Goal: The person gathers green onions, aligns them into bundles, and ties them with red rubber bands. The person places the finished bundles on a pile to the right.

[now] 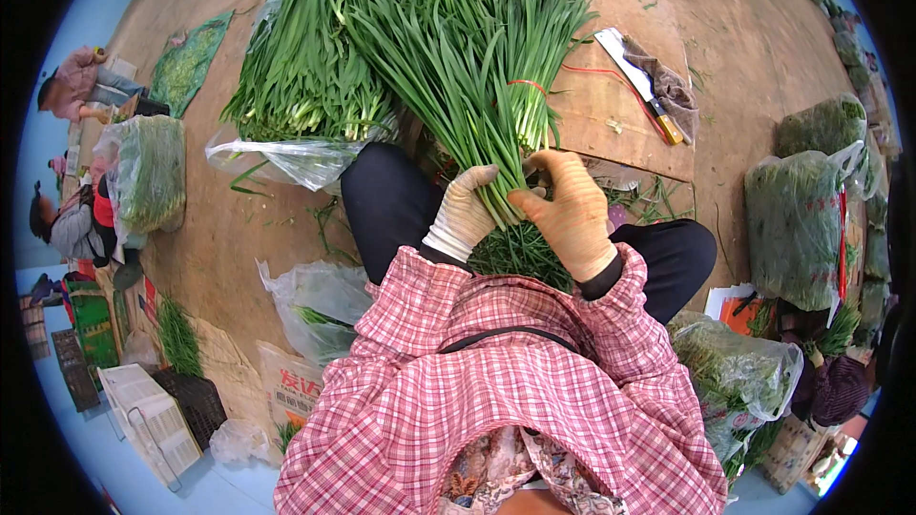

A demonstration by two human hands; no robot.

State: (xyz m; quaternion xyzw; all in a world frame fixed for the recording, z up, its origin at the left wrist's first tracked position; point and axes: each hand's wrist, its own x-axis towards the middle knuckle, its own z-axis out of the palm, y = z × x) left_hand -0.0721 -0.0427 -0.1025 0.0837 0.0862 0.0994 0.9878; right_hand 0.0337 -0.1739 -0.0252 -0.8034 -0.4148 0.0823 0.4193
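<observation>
My gloved left hand (464, 209) grips a loose bunch of garlic chives (458, 100) near the pale stem ends, its leaves fanning away from me. On the other side of the stems, my gloved right hand (570, 204) has thumb and fingertips at the bunch; whether a stem is pinched there is hard to see. Just beyond lies a bundle of chives (537, 50) bound with a red tie (528, 84), resting on a wooden board (630, 7). A large pile of chives (308, 57) sits on plastic wrap (300, 161) to the left. Cut greens (519, 250) lie in my lap.
A knife (633, 79) with a wooden handle lies on the board beside a brown cloth (669, 89) and a red strip (608, 73). Bagged greens stand right (794, 222) and left (147, 172). White (150, 415) and black crates (189, 408) sit lower left. Other people are at both sides.
</observation>
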